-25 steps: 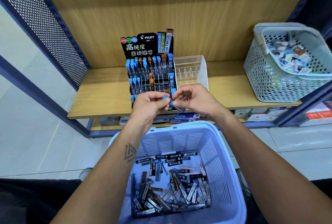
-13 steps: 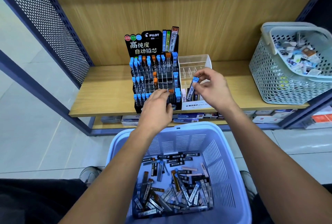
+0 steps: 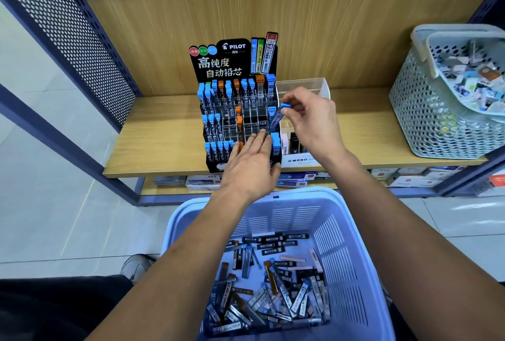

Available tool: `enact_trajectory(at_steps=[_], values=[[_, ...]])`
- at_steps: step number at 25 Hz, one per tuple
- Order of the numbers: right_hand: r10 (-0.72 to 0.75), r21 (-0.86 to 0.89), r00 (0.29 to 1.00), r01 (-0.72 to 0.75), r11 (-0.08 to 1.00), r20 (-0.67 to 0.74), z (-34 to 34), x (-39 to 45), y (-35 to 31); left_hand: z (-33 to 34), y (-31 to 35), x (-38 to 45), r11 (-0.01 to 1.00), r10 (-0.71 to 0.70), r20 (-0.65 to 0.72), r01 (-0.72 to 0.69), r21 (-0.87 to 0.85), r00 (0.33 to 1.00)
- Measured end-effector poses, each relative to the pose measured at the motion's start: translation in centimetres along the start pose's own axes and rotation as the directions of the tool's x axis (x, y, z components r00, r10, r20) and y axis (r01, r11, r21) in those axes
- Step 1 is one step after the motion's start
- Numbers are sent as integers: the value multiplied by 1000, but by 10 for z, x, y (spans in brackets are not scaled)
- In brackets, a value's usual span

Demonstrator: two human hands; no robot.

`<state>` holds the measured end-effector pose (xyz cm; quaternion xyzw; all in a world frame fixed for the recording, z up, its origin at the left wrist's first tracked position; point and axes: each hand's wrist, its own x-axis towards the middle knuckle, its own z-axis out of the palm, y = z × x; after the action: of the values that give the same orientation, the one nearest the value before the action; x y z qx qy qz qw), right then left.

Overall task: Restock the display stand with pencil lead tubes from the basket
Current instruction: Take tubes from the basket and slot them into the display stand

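Nearest: blue plastic basket (image 3: 352,267), slotted walls, its floor strewn with loose pencil lead tubes (image 3: 273,297) lying at all angles; caps black, blue, orange and pink.

Beyond the basket's far rim: left hand (image 3: 251,165), fingers straight and pressed together, laid flat against the lower front of the display stand (image 3: 235,67), fingertips reaching the middle tier of slots. It holds nothing.

Right hand (image 3: 314,125), just right of the stand, thumb and fingers pinching one blue-capped lead tube (image 3: 277,118) near its cap. The tube is tilted, cap up and to the right, its lower end at the right-hand column of the stand's middle tier.

Display stand: black, tiered, header card marked PILOT, standing on a wooden shelf (image 3: 158,135). Left columns and the back row are filled with blue- and orange-capped tubes; several middle slots hold nothing.

Touching the stand's right side: clear acrylic organiser (image 3: 306,86), label reading MONO on its front.

Far right on the same shelf: pale perforated basket (image 3: 426,111) of mixed small packets.

Lower shelf: flat boxes (image 3: 410,176), details unclear.
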<state>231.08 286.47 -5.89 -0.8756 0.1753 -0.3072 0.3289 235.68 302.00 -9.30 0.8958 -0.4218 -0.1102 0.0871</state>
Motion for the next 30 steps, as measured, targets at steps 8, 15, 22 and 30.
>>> enact_trajectory(at_steps=[8,15,22,30], values=[[-17,-122,997,27,992,80,15,8,9,-3,2,2,1000,-3,-45,3,1,999],[-106,-224,991,121,967,77,22,7,16,-9,0,6,1000,15,-45,-16,-3,999],[-51,-187,995,67,980,87,17,-58,-10,-18,-4,-32,999,-4,-267,-9,-46,964],[186,-402,789,83,912,585,46,-169,8,75,-35,-108,977,-155,236,184,-105,959]])
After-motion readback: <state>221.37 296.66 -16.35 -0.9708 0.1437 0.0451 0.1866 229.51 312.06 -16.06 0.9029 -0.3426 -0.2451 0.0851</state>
